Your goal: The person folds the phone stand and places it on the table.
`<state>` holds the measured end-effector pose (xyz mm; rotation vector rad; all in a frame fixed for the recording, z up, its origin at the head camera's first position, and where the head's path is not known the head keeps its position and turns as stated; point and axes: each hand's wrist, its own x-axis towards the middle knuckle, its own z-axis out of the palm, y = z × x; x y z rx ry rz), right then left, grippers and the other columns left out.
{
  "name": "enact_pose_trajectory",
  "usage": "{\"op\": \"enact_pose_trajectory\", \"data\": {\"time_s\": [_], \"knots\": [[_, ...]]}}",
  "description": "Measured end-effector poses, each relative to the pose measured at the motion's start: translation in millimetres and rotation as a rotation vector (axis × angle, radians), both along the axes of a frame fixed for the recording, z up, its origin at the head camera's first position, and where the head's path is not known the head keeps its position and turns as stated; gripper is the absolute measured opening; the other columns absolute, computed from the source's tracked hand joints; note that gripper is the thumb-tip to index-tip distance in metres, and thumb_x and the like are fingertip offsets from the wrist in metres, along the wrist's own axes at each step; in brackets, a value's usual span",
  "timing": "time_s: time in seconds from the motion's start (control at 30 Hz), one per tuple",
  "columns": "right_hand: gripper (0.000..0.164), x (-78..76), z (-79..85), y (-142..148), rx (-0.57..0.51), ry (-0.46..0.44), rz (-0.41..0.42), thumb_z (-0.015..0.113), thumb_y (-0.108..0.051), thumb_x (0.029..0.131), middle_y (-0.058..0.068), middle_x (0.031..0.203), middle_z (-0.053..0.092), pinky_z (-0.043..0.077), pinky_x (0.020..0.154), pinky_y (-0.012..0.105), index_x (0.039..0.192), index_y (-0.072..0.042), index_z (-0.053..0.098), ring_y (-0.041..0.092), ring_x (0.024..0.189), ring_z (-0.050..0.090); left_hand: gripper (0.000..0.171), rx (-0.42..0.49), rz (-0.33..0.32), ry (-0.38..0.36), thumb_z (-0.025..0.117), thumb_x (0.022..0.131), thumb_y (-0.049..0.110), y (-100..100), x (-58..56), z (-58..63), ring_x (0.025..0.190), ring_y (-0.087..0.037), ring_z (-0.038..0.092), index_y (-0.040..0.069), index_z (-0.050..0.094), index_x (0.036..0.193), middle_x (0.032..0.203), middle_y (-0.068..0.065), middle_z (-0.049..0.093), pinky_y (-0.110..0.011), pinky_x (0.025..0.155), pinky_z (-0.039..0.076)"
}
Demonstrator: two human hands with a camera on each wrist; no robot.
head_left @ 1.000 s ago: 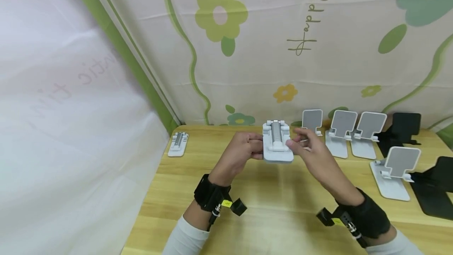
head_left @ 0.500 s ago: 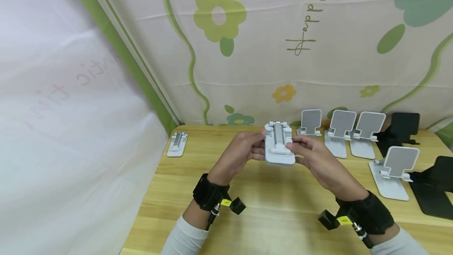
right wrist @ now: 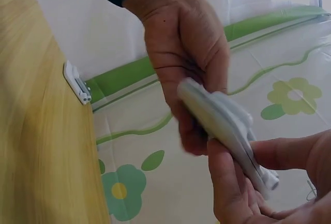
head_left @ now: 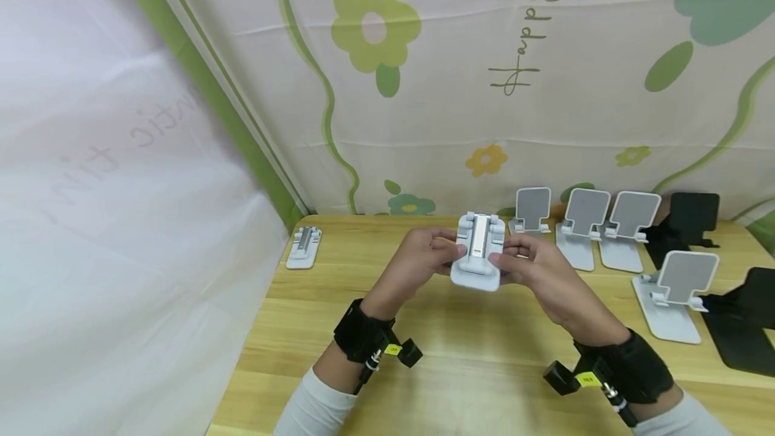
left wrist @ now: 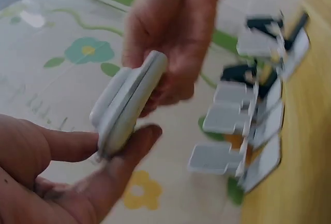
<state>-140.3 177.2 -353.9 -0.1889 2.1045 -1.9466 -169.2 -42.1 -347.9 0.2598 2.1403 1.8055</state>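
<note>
A white folded phone stand [head_left: 475, 276] with a silver-grey strip down its middle is held up over the wooden table. My left hand [head_left: 416, 258] pinches its left edge, thumb on the upper face and fingers behind. On the opposite edge, my right hand [head_left: 537, 266] grips it the same way. The left wrist view catches the phone stand [left wrist: 126, 105] edge-on, its folded parts lying flat against the base. From the right wrist, the phone stand [right wrist: 220, 123] appears tilted between thumb and fingers of the right hand [right wrist: 289, 180].
Another folded white phone stand [head_left: 303, 247] lies at the table's far left corner. Several unfolded stands stand at the right, among them a white one [head_left: 689, 281] and a black one [head_left: 695, 217]. A flower-printed cloth [head_left: 424, 106] hangs behind the wooden table [head_left: 460, 382].
The phone stand has come slightly nearer to me and its upper face has tipped. My left thumb has moved onto its face, and my right fingers have closed in along its right edge.
</note>
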Motion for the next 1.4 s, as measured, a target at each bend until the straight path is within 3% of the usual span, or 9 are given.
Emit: {"op": "enact_pose_trajectory", "data": {"time_s": [0.27,0.47,0.63,0.77,0.9,1.0,1.07,1.23,1.4], "knots": [[0.038,-0.4,-2.4,-7,-0.011,0.021,-0.027,0.064,-0.008,0.100,0.010,0.103,0.053,0.063,0.082,0.029,0.123,0.014,0.042,0.012,0.087,0.067,0.052,-0.509,0.034,0.375,0.085,0.084,0.042,21,22.2,10.3,0.093,-0.013,0.050,0.004,0.068,0.115,0.111,-0.006,0.062,-0.020,0.070,0.046],[0.039,0.4,-2.3,-15,0.036,0.049,-0.058,0.067,-0.009,0.098,0.009,0.100,0.053,0.061,0.077,0.026,0.121,0.012,0.043,0.009,0.079,0.067,0.066,-0.664,0.114,0.509,0.091,0.074,0.048,26,27.6,5.3,0.088,-0.014,0.043,0.001,0.065,0.112,0.101,-0.006,0.060,-0.017,0.066,0.037],[0.048,1.3,-5.1,-14,0.149,0.065,-0.042,0.066,-0.017,0.101,0.015,0.110,0.059,0.060,0.081,0.024,0.133,0.010,0.043,0.008,0.089,0.066,0.067,-0.669,0.129,0.469,0.089,0.073,0.049,20,19.6,-4.9,0.086,-0.013,0.049,0.002,0.066,0.115,0.103,-0.006,0.061,-0.018,0.066,0.042],[0.051,2.1,-14.2,10,0.373,0.238,-0.094,0.063,-0.028,0.104,0.021,0.119,0.064,0.055,0.084,0.017,0.139,0.006,0.048,0.013,0.099,0.065,0.060,-0.682,0.187,0.380,0.091,0.070,0.039,-5,-1.4,-21.7,0.085,-0.017,0.053,0.003,0.066,0.110,0.102,-0.007,0.060,-0.023,0.063,0.047],[0.042,0.6,-30.5,58,0.698,0.525,-0.269,0.068,-0.021,0.100,0.028,0.114,0.063,0.048,0.095,0.041,0.127,0.010,0.057,0.037,0.104,0.058,0.054,-0.756,0.321,0.336,0.091,0.070,0.035,-49,-32.6,-47.7,0.086,-0.024,0.055,0.001,0.064,0.102,0.098,-0.011,0.059,-0.030,0.064,0.050],[0.038,-1.2,-43.6,97,0.929,0.699,-0.385,0.074,-0.007,0.090,0.039,0.107,0.056,0.035,0.091,0.065,0.115,0.018,0.060,0.055,0.102,0.049,0.054,-0.830,0.420,0.316,0.090,0.071,0.037,-83,-54.3,-68.1,0.087,-0.029,0.057,-0.002,0.063,0.097,0.100,-0.016,0.060,-0.036,0.067,0.052],[0.039,-1.1,-52.1,121,1.085,0.793,-0.471,0.077,0.002,0.081,0.044,0.104,0.054,0.034,0.093,0.070,0.110,0.021,0.059,0.060,0.102,0.047,0.052,-0.890,0.466,0.292,0.089,0.072,0.039,-103,-66.0,-80.0,0.089,-0.032,0.058,-0.002,0.064,0.090,0.102,-0.019,0.060,-0.041,0.069,0.055],[0.038,4.8,-60.1,163,1.377,0.742,-0.586,0.075,0.010,0.079,0.044,0.115,0.054,0.040,0.097,0.071,0.110,0.025,0.057,0.059,0.111,0.049,0.048,-0.979,0.506,0.228,0.085,0.077,0.044,-144,-83.9,-103.3,0.091,-0.037,0.062,0.008,0.057,0.059,0.080,-0.014,0.063,-0.048,0.079,0.055],[0.028,6.8,-62.5,181,1.423,0.685,-0.533,0.072,0.013,0.082,0.041,0.112,0.057,0.040,0.104,0.065,0.106,0.023,0.060,0.055,0.112,0.051,0.056,-0.984,0.549,0.213,0.085,0.078,0.036,-167,-84.2,-119.3,0.083,-0.038,0.063,0.012,0.044,0.048,0.057,-0.006,0.049,-0.051,0.078,0.054]]}}
